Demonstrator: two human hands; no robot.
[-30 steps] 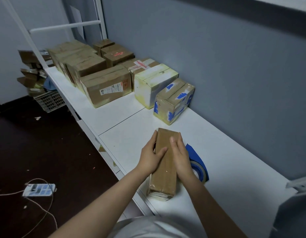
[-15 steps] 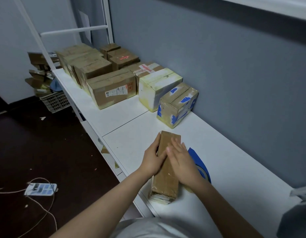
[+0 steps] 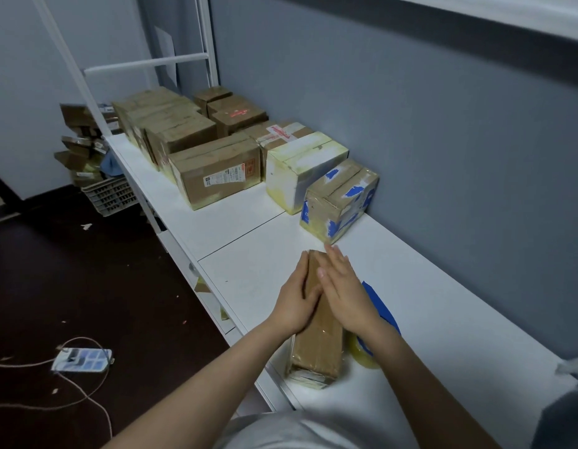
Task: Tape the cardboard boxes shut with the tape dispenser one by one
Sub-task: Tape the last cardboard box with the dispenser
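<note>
white surface: long, carries everything listed here.
cardboard boxes: a row at the far end.
narrow cardboard box: lying lengthwise near the front edge, under both hands.
tape dispenser: blue, just beside the narrow box on its right, partly hidden.
right hand: flat on the box top, fingers straight.
left hand: fingers straight, pressed against the box's left side.

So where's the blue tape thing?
In the head view, the tape dispenser lies on the table, right of the long box, partly behind the right hand.
</note>
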